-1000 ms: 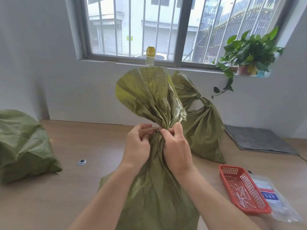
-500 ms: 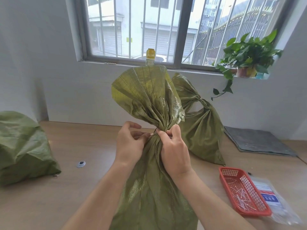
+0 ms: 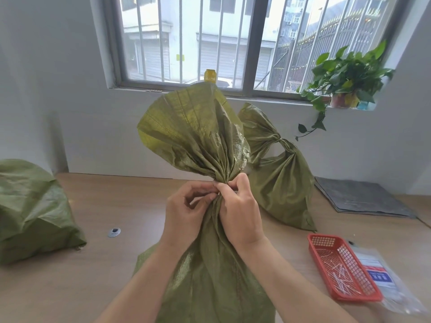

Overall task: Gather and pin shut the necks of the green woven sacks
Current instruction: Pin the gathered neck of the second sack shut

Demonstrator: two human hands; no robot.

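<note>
Three green woven sacks showed in the head view, all on the wooden desk (image 3: 105,276). The front sack (image 3: 210,264) stood upright at the near edge, about midway along it, with its neck (image 3: 222,180) bunched into tight pleats and the loose mouth fanning out above. The left hand (image 3: 184,213) and right hand (image 3: 240,213) met at that neck. Both sets of fingers (image 3: 233,185) were curled in and pinching the gathered weave from either side, fingertips touching at the cinch (whether a pin sat between them could not be told).

A second sack (image 3: 282,183) leaned against the wall at the far edge, just behind and right of the front one, its neck already drawn shut. A third sack (image 3: 30,210) lay slumped at the left edge.

Near the right near corner sat a red mesh basket (image 3: 324,236) holding thin white pins (image 3: 340,276), and a clear plastic packet (image 3: 382,273) lay just beside it on the right. A grey mat (image 3: 359,197) lay flat towards the far right corner. A small round grommet (image 3: 114,232) was set in the desk left of the hands. On the windowsill stood a potted plant (image 3: 345,75) and a yellow-capped bottle (image 3: 210,75), the latter partly hidden by the sack's mouth.
</note>
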